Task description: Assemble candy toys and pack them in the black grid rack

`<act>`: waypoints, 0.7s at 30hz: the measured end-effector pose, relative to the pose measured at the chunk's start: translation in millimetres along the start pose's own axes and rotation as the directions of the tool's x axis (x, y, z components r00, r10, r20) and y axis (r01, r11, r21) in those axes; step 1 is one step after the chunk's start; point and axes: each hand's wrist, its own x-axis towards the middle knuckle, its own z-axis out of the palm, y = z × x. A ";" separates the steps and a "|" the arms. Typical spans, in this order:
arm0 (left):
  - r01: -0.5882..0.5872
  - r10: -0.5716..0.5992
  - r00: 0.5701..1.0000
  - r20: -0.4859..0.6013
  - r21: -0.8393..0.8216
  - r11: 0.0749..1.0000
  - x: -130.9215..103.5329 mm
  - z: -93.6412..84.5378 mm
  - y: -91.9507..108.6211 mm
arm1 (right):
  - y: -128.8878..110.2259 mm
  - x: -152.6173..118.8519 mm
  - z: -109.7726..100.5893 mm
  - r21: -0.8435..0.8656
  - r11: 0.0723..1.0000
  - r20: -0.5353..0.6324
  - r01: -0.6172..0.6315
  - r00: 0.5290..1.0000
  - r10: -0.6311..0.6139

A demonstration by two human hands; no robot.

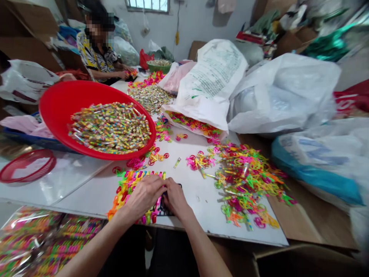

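Both of my hands meet over a black tray [165,209] at the table's front edge. Rows of small bright plastic pieces [127,188] in pink, yellow, orange and green cover its left and middle part. My left hand [147,192] lies over these rows with its fingers bent together, the tips reaching to the right. My right hand [174,197] is at the tray's bare right end, fingers curled downward and touching the left fingertips. What either hand pinches is hidden behind the fingers.
A red basin [54,111] of small wrapped tubes stands left. Loose colourful plastic pieces [245,177] heap up at right, near an opened white sack [210,73]. A small red basket [29,169] sits far left; packed trays [52,238] lie below. Another person [99,50] works at the back.
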 end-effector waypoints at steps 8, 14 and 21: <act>-0.087 0.088 0.993 -0.083 0.018 0.996 -2.5 3.2 -0.9 | 59.1 -9.3 -69.0 0.256 0.941 -0.168 -0.222 0.948 0.270; -0.063 0.064 0.997 -0.047 0.011 0.998 -0.7 3.2 -2.1 | 27.9 -6.8 -60.9 0.100 0.994 0.047 -0.037 0.998 0.032; -0.062 0.063 0.996 -0.064 0.020 0.998 -1.6 6.1 -3.1 | 7.9 -3.5 -5.1 0.035 0.999 -0.056 0.012 0.998 -0.010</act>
